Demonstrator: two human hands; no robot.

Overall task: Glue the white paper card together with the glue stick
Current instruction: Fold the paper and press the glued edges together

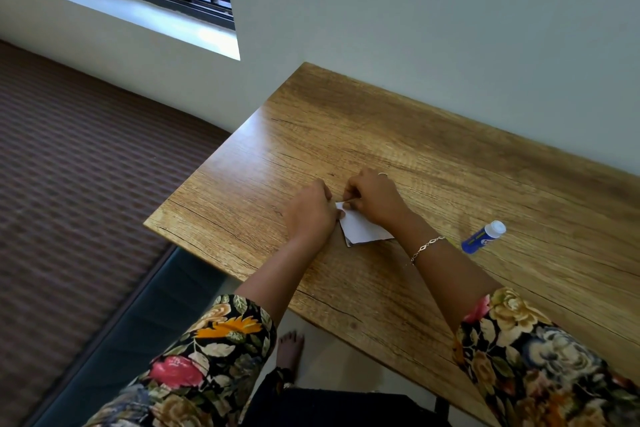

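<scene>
Sideways lies the glue stick (476,239), cap (496,227) toward wall (450,28).

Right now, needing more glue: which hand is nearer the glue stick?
Right. The right hand pinches the white paper card with the glue stick to its right; the left hand is across the card, farther off.

The blue glue stick (483,237) bears a label too small to read.

The white paper card's (360,229) far end lies hidden beneath the left hand (310,215) and right hand (374,198). The label on the glue stick (483,237), right of the right hand, is too small to read.
</scene>
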